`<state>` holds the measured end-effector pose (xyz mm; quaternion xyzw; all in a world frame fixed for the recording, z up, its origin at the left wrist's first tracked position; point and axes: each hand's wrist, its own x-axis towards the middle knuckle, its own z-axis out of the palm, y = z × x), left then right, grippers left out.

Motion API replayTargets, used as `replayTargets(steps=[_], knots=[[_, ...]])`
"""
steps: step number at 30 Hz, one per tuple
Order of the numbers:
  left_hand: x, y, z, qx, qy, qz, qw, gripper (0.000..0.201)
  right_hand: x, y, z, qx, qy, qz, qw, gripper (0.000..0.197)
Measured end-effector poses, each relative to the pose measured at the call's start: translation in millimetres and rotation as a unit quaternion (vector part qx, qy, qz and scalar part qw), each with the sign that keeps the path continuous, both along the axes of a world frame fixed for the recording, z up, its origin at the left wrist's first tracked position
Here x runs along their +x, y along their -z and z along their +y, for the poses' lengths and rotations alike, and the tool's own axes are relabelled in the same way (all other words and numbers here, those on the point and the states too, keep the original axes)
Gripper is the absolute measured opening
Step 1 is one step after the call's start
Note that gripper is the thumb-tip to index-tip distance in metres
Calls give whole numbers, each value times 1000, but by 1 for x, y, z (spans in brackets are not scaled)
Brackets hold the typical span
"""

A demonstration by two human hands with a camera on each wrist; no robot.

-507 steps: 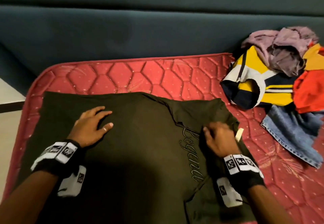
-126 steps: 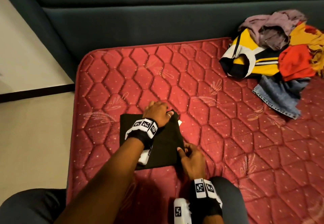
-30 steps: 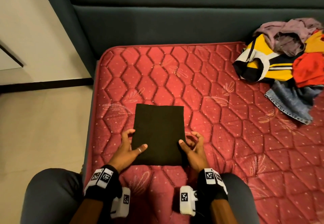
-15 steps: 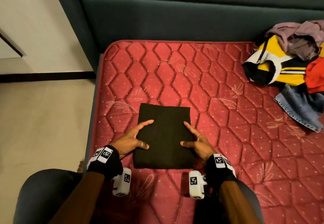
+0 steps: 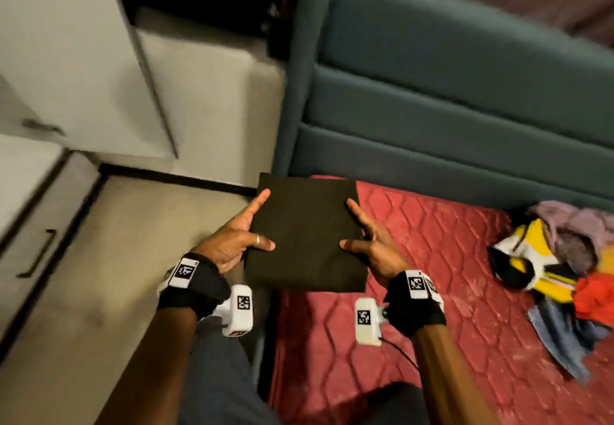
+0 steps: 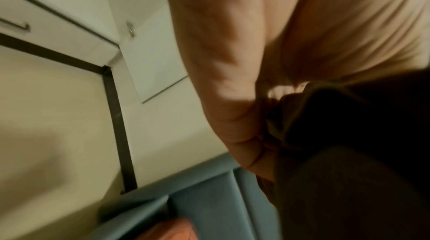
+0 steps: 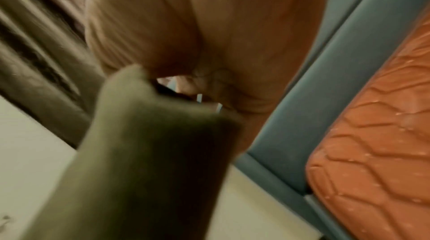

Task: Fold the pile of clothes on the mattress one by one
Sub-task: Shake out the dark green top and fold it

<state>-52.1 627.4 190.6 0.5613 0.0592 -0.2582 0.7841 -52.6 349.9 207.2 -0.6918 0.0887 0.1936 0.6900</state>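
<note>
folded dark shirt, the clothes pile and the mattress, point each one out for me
folded dark shirt (image 5: 305,235), head view, middle of its top face.
clothes pile (image 5: 545,258), head view, on the yellow and white garment.
mattress (image 5: 432,258), head view, bare red quilted surface.

One folded dark shirt (image 5: 305,235), held by two hands — the left hand (image 5: 232,245) and the right hand (image 5: 378,248). One red mattress (image 5: 432,325). One pile of unfolded clothes (image 5: 558,265) at its right edge — exact count unclear. Two wrist cameras.
</note>
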Motion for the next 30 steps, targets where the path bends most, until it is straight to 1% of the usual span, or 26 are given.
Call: replayTargets(steps=[1, 3, 6, 8, 10, 13, 16, 19, 21, 24, 28, 30], knots=[[2, -37, 29, 6, -22, -10, 1000, 101, 15, -36, 29, 1, -23, -9, 1000, 86], [1, -100, 81, 9, -76, -18, 997, 100, 37, -97, 83, 11, -67, -21, 997, 85], [4, -164, 143, 22, -129, -52, 990, 97, 70, -160, 150, 24, -126, -63, 990, 86], [4, -200, 194, 37, -186, -79, 979, 91, 94, -191, 206, 28, -183, -92, 978, 86], [2, -227, 240, 54, -231, -105, 966, 88, 118, -213, 262, 34, -230, -124, 965, 87], [-8, -270, 303, 104, -293, -142, 940, 92, 142, -245, 346, 67, -291, -149, 943, 83], [-20, -301, 353, 160, -335, -165, 914, 97, 155, -274, 417, 103, -344, -153, 921, 76], [-30, -320, 403, 176, -394, -171, 886, 100, 165, -297, 485, 120, -388, -160, 899, 71], [-35, -331, 436, 185, -448, -174, 857, 97, 171, -315, 535, 124, -419, -176, 882, 69], [-40, -347, 478, 217, -511, -176, 813, 85, 182, -336, 606, 126, -461, -191, 857, 67], [-46, -359, 550, 269, -568, -172, 759, 88, 199, -355, 714, 138, -525, -213, 812, 64], [-47, -366, 581, 284, -589, -165, 738, 88, 205, -361, 760, 141, -552, -217, 793, 63]])
